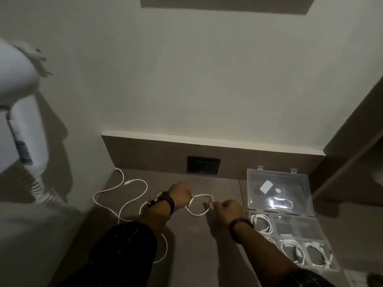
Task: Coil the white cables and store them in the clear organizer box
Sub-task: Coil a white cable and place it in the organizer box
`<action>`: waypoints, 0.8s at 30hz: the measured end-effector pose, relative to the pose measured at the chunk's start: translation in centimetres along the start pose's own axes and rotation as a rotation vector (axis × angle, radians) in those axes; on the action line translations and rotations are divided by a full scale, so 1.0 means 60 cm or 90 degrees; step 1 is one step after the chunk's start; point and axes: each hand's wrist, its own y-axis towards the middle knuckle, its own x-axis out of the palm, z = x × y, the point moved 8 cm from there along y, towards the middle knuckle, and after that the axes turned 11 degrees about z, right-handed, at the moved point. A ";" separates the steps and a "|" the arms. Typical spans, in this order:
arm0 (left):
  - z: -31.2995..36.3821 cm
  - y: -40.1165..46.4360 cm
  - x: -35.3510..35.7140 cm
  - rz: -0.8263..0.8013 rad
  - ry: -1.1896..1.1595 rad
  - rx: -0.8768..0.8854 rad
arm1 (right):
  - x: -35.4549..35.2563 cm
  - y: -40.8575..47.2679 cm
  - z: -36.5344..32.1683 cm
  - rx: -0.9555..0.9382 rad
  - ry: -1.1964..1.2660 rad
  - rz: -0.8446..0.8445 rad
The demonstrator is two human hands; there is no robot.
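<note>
A long white cable [132, 200] lies in loose curves on the brown counter, running from the back left corner under my left arm. My left hand [180, 192] is closed on the cable. My right hand [229, 208] pinches the same cable at its fingertips. Between the two hands the cable forms one small loop [199, 213]. To the right sits the clear organizer box [310, 228], open with its lid [277, 189] tilted back. Several coiled white cables [262, 223] rest in its compartments.
A white wall-mounted hair dryer [18, 100] with a spiral cord hangs at the left. A black wall socket plate [203, 165] is set in the brown backsplash behind my hands. A dark panel rises at the right edge.
</note>
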 end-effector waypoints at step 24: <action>0.049 0.035 -0.020 -0.172 -0.665 -0.122 | -0.045 0.025 -0.153 -0.131 0.408 -0.161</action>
